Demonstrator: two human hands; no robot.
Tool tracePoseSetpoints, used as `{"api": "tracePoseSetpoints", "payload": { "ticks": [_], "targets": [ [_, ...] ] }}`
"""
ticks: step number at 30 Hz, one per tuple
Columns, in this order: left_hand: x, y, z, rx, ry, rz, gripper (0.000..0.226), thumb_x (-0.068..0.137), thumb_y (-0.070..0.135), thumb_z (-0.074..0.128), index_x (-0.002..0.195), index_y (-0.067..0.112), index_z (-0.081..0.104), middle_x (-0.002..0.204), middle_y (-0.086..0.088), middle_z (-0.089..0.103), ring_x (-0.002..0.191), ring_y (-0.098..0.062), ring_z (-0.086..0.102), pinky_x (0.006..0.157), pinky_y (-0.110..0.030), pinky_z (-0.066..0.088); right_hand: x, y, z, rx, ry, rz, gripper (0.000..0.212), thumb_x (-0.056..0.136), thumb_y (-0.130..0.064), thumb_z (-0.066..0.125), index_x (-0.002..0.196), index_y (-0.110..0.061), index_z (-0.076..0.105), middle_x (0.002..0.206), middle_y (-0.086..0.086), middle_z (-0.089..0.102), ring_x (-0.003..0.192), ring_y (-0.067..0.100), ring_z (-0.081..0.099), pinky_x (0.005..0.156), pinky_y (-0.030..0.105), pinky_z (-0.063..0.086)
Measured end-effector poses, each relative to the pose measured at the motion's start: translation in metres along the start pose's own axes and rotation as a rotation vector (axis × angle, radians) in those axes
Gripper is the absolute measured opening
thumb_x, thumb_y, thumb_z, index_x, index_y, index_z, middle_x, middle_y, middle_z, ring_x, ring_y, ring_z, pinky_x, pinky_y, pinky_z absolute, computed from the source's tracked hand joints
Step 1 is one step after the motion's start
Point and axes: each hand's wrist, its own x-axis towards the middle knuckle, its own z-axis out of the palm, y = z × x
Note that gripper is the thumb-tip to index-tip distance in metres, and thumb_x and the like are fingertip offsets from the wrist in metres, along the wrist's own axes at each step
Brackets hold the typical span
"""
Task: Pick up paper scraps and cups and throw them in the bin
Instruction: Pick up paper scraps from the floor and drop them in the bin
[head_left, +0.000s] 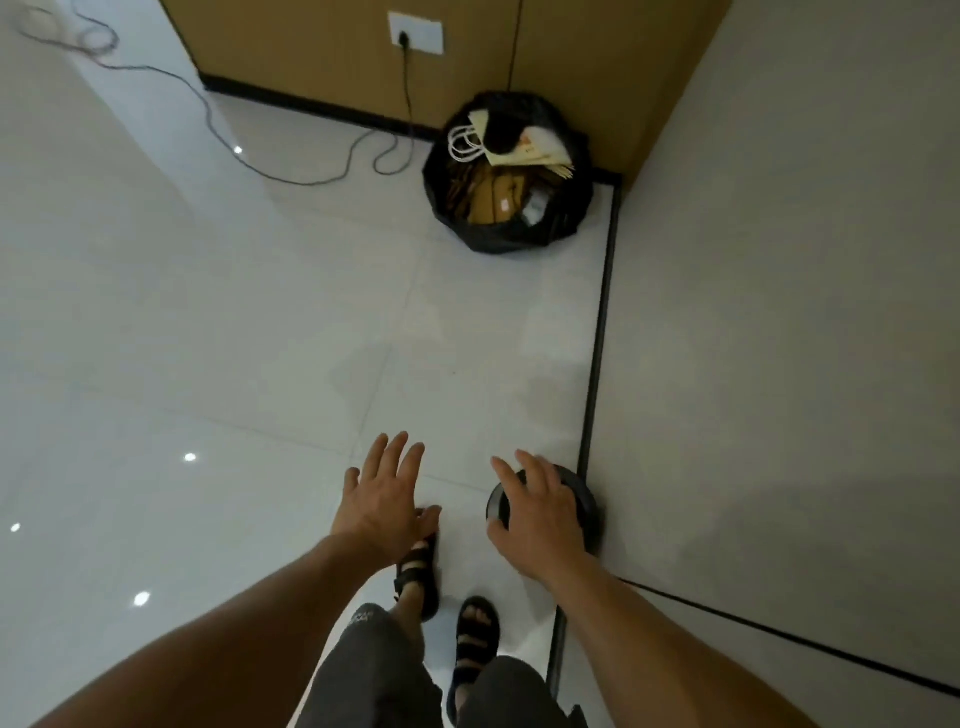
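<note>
Left hand (387, 499) and right hand (537, 514) open, fingers spread, holding nothing; right one above a round dark low object (582, 493) by the wall. Black-bagged round bin (498, 241), stuffed with paper bags, well ahead in the corner, slightly rightward, nearer the right hand.
</note>
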Motion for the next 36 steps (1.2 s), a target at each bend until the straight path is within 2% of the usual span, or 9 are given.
{"api": "tracePoseSetpoints", "payload": {
  "ticks": [4,9,15,19,24,36],
  "targets": [
    [-0.09,-0.029,-0.005,-0.044,0.073,-0.166,0.083,0.091,0.061,0.04,0.153,0.023,-0.001,0.161,-0.001,-0.008,0.147,-0.023,-0.012,0.118,-0.049,0.013,-0.029,-0.05,-0.011,-0.15,-0.062,-0.193,0.075,0.093,-0.045,0.047,0.154,-0.033,0.006,0.163,0.001,0.001,0.148,0.026,-0.003,0.116,0.054,0.02],
    [-0.203,-0.071,-0.002,-0.138,0.177,-0.429,0.082,0.091,0.062,0.035,0.153,0.02,0.001,0.161,-0.002,-0.006,0.148,-0.024,-0.01,0.116,-0.049,0.016,-0.063,-0.135,-0.01,-0.317,-0.123,-0.484,0.075,0.094,-0.049,0.045,0.154,-0.034,0.003,0.162,-0.002,-0.002,0.148,0.023,-0.005,0.115,0.053,0.019],
    [-0.34,-0.13,0.015,-0.267,0.36,-0.771,0.082,0.091,0.062,0.038,0.153,0.02,0.004,0.161,-0.002,-0.002,0.148,-0.024,-0.005,0.116,-0.048,0.017,-0.12,-0.249,0.013,-0.469,-0.144,-0.764,0.075,0.094,-0.049,0.046,0.155,-0.033,0.004,0.162,-0.002,0.0,0.148,0.022,-0.003,0.115,0.05,0.022],
    [-0.441,-0.16,0.044,-0.37,0.46,-0.961,0.081,0.091,0.061,0.041,0.153,0.022,0.007,0.161,-0.002,0.001,0.148,-0.024,-0.003,0.116,-0.048,0.016,-0.185,-0.334,0.052,-0.525,-0.156,-0.953,0.076,0.093,-0.049,0.048,0.154,-0.034,0.006,0.16,-0.003,0.002,0.147,0.021,-0.002,0.114,0.048,0.024],
    [-0.575,-0.192,0.102,-0.456,0.483,-1.18,0.079,0.09,0.062,0.039,0.152,0.023,0.009,0.16,-0.002,0.005,0.148,-0.024,-0.001,0.116,-0.05,0.018,-0.294,-0.433,0.124,-0.55,-0.17,-1.183,0.076,0.091,-0.05,0.051,0.153,-0.034,0.012,0.16,-0.002,0.01,0.146,0.021,0.005,0.111,0.046,0.029],
    [-0.841,-0.245,0.194,-0.607,0.647,-1.67,0.075,0.092,0.06,0.037,0.151,0.023,0.012,0.161,-0.002,0.007,0.148,-0.025,0.001,0.116,-0.051,0.017,-0.512,-0.622,0.27,-0.646,-0.233,-1.635,0.075,0.091,-0.052,0.054,0.152,-0.036,0.014,0.16,-0.002,0.012,0.146,0.024,0.01,0.111,0.049,0.031]
  ]
}}
